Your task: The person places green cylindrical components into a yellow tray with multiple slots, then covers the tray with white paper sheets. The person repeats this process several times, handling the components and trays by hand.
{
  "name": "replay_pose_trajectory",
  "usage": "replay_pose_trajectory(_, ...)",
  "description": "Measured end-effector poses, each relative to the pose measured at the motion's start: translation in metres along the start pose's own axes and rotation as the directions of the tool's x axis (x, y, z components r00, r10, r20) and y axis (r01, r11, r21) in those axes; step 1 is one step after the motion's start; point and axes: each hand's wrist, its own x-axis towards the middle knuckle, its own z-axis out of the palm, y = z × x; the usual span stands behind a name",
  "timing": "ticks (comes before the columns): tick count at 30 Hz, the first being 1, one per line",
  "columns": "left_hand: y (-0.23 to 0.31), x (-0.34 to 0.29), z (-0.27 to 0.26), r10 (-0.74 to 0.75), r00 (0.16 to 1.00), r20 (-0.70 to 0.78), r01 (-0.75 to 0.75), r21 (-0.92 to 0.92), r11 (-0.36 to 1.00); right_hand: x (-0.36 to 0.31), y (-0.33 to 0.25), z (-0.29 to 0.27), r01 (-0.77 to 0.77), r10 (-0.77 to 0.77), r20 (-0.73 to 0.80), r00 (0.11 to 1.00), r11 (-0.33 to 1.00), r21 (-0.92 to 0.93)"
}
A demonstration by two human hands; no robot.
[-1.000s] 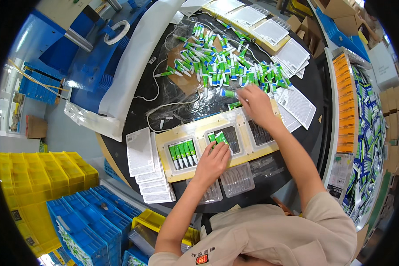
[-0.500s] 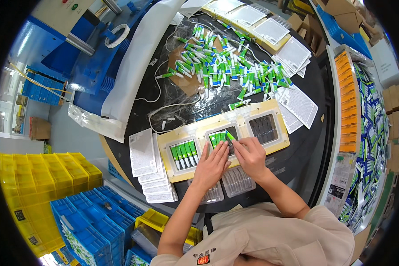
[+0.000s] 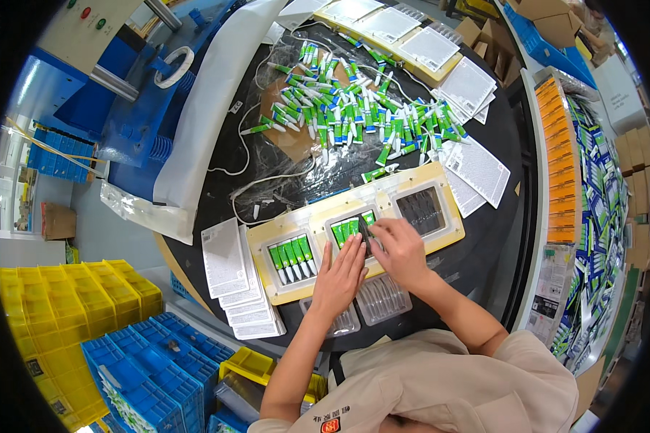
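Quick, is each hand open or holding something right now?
Left hand: open, fingers laid over green tubes in the yellow tray.
Right hand: fingers bent close by; whether it holds one can't be told.

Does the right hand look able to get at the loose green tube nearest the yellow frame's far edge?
Probably yes: the loose green tube lies just beyond the yellow frame, and nothing tall seems to stand between it and the right hand, though that hand is busy over the frame.

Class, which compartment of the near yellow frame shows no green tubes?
The right compartment: only dark slots show, while the left compartment and middle compartment hold green tubes.
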Motion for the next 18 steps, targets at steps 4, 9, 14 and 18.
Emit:
replay_pose_trajectory(4,0.001,-0.001,0.003,-0.02,1.0,-0.013,0.019,-0.038,0.999,0.001,-0.003,0.007,-0.008,0.023,0.086,0.996,0.986,-0.164)
replay_pose_trajectory(9,0.002,-0.002,0.003,-0.021,0.999,-0.036,0.021,-0.012,1.0,-0.005,-0.01,0.015,-0.074,0.078,0.058,0.995,0.995,-0.059)
replay_pose_trajectory(14,0.003,-0.002,0.004,-0.019,0.998,-0.056,0.017,-0.021,1.0,-0.008,-0.009,0.012,-0.111,0.112,0.001,0.994,0.99,-0.089)
replay_pose_trajectory(18,0.003,-0.002,0.005,-0.023,0.998,-0.05,0.024,0.024,0.999,-0.005,-0.011,0.009,-0.05,0.054,0.03,0.998,0.993,-0.106)
